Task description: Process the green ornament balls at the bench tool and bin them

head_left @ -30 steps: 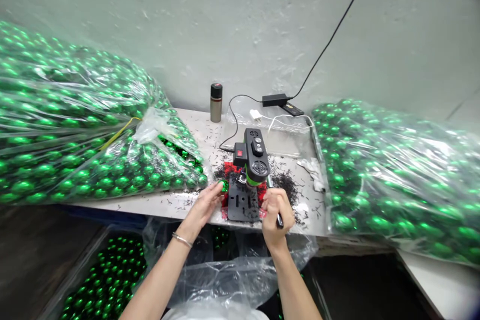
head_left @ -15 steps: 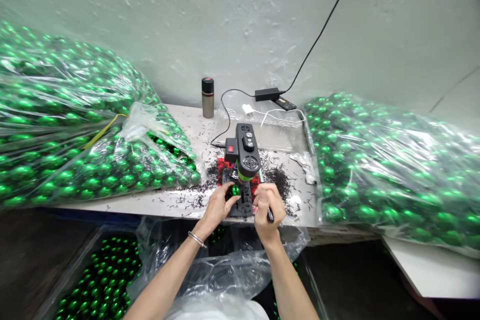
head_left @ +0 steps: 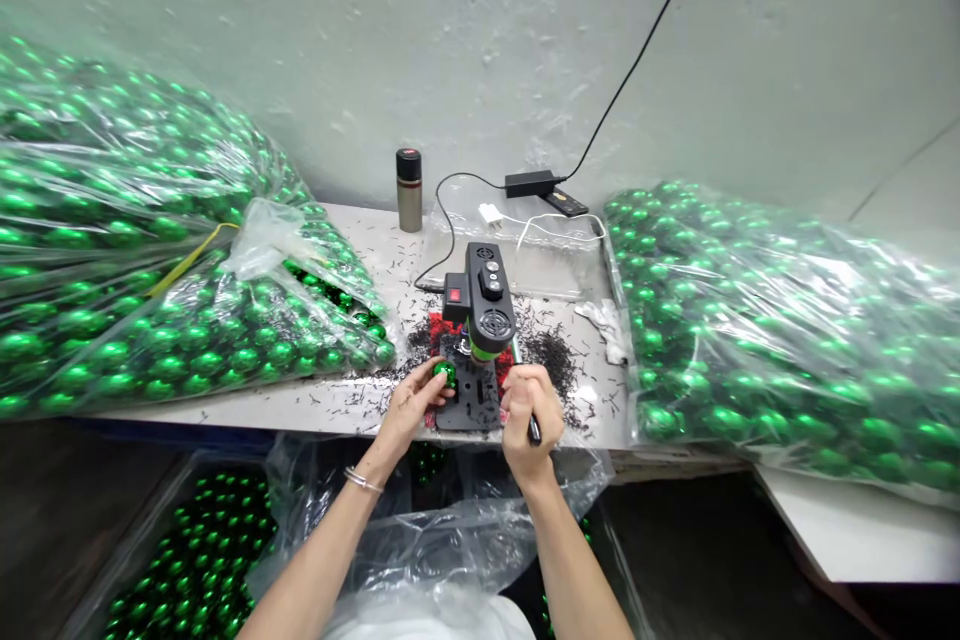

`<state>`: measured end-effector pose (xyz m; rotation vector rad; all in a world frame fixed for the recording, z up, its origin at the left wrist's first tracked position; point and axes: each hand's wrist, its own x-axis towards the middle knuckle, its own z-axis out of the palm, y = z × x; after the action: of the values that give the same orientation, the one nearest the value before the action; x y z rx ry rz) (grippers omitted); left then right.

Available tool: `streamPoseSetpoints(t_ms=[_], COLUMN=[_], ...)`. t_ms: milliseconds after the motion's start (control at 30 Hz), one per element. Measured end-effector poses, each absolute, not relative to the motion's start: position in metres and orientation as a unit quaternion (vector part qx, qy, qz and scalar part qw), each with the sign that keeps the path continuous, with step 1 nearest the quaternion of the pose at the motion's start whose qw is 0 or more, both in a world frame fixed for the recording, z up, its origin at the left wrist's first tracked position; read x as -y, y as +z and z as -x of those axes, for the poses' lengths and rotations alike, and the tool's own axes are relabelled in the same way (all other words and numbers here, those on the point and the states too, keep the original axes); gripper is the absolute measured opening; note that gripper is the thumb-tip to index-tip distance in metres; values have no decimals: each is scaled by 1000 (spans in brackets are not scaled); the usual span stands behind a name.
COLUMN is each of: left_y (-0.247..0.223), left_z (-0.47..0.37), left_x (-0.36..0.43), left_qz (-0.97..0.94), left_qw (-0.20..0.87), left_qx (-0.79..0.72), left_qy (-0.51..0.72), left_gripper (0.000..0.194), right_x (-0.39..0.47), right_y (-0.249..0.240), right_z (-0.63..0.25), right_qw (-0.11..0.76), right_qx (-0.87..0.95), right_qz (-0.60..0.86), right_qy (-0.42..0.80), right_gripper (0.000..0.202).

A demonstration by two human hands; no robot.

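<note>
Between the fingertips of my left hand (head_left: 413, 398) is a shiny green ball (head_left: 444, 376), held just left of the machine's base. The small black bench machine (head_left: 491, 295) has a red switch box on its left and a flat slotted base plate (head_left: 471, 405). My right hand (head_left: 534, 410) is wrapped round the black-ended lever (head_left: 535, 431) on the machine's right side. Under the machine's head, the base plate has no ball on it. Small black bits (head_left: 551, 360) lie heaped around the base, with red material (head_left: 442, 325) under it.
Big clear bags of green balls lie at left (head_left: 172, 320) and right (head_left: 750, 340). Behind stand a bottle (head_left: 409, 190), a power adapter (head_left: 529, 184) and a white plug (head_left: 490, 215). Below the table edge, an open plastic-lined container (head_left: 195, 550) holds more green balls.
My left hand has drawn the green ball left, out from under the machine's head. My right hand stays on the lever. The whole view has shifted slightly.
</note>
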<state>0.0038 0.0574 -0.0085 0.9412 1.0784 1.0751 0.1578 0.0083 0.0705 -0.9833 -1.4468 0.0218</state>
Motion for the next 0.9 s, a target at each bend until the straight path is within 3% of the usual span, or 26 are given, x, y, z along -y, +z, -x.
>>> streamPoseSetpoints(t_ms=[167, 567, 733, 900], left_y=[-5, -26, -26, -25], left_z=[-8, -22, -22, -22], left_x=[-59, -56, -56, -58], left_qz=[-334, -692, -747, -764], left_qw=[679, 283, 217, 224], left_qx=[-455, -503, -470, -431], left_qy=[470, 435, 417, 425], left_gripper=[52, 33, 33, 31], right_x=[-8, -6, -5, -6], right_y=[71, 72, 72, 71], right_z=[-157, -159, -159, -158], right_qw=[643, 630, 623, 626], right_qx=[631, 641, 644, 642], right_qz=[435, 439, 444, 443], right_qy=[7, 10, 8, 0], right_gripper=[32, 32, 32, 31])
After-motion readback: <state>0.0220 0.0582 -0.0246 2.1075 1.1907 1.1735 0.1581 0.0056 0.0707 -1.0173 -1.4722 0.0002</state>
